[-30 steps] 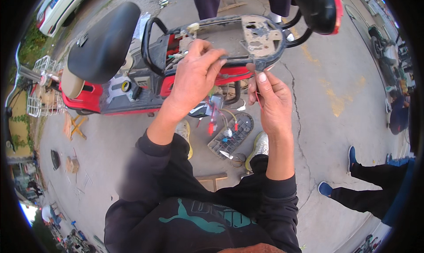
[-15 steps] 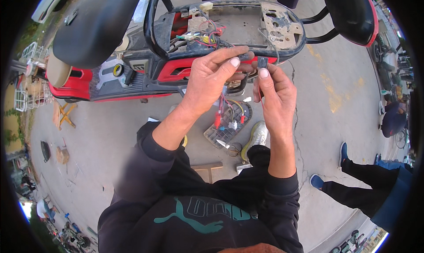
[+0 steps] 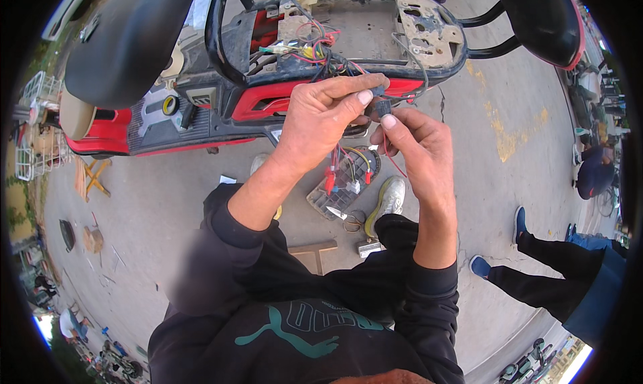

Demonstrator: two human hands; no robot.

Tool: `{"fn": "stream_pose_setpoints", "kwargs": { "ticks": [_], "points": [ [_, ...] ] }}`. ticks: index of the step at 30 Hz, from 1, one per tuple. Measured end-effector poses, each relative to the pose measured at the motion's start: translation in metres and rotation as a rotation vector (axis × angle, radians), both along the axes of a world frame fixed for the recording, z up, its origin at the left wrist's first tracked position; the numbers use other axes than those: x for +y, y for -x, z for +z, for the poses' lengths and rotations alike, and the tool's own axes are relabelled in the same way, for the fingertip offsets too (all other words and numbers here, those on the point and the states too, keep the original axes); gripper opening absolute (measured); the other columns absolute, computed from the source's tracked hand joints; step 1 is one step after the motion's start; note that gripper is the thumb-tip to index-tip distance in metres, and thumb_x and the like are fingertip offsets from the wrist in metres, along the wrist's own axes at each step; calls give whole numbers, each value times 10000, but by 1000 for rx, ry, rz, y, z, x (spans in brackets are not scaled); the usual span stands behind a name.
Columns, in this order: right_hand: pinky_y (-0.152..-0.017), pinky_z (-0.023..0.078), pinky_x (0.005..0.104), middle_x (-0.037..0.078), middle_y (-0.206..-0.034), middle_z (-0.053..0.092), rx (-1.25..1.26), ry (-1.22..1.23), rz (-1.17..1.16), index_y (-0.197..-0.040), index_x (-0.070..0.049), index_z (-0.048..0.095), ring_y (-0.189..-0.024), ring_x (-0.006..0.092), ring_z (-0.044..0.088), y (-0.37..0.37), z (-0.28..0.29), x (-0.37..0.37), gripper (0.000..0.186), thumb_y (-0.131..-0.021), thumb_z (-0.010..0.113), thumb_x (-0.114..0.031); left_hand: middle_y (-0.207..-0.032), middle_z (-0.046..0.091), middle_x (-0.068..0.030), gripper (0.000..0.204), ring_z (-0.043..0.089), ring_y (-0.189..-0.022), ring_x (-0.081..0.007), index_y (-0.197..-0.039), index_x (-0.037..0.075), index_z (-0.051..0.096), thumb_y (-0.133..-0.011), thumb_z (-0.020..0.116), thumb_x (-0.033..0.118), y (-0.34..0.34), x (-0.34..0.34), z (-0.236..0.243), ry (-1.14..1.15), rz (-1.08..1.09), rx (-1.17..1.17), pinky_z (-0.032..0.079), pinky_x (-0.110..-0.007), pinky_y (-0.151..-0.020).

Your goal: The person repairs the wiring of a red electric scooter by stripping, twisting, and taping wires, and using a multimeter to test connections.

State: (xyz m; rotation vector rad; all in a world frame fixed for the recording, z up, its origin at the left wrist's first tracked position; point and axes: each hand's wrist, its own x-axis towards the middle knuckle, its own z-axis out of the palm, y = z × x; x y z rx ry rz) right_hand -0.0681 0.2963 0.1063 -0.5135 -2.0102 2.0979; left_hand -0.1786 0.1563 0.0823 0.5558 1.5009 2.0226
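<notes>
Left grip (image 3: pixel 316 118), right grip (image 3: pixel 422 145) pinch dark connectors (image 3: pixel 382 108), seemingly touching.

Wearer's attire: black sweatshirt (image 3: pixel 295 367) at six o'clock, bearing a teal animal-shaped print (image 3: pixel 295 344) with outlined lettering (image 3: pixel 325 318) at its two o'clock; black trousers (image 3: pixel 355 270); pale, yellow-edged shoe (image 3: pixel 392 198) toward four o'clock.

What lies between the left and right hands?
In the head view, a dark piece pinched by the left hand and a dark block pinched by the right hand; whether they touch is unclear.
</notes>
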Motion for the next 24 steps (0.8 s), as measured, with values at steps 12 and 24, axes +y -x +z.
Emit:
{"fn": "stream_pose_setpoints", "kwargs": {
  "ticks": [12, 24],
  "points": [
    [-600, 421, 236, 24, -753, 669, 5, 25, 44, -946, 30, 715, -667, 67, 553, 7, -7, 4, 232, -996, 635, -182, -1207, 730, -78, 285, 700, -1005, -125, -1278, 25, 696, -1025, 606, 118, -1, -1, 0, 1, -26, 18, 604, -286, -855],
    [-639, 456, 259, 53, -774, 684, 7, 81, -41, -1001, 41, 725, -685, 109, 601, 10, -7, -5, 253, -993, 623, -190, -1140, 734, -89, 284, 683, -960, -118, -1276, -2, 691, -1026, 565, 47, -7, 2, -4, 17, 16, 109, 577, -285, -869]
  ]
}}
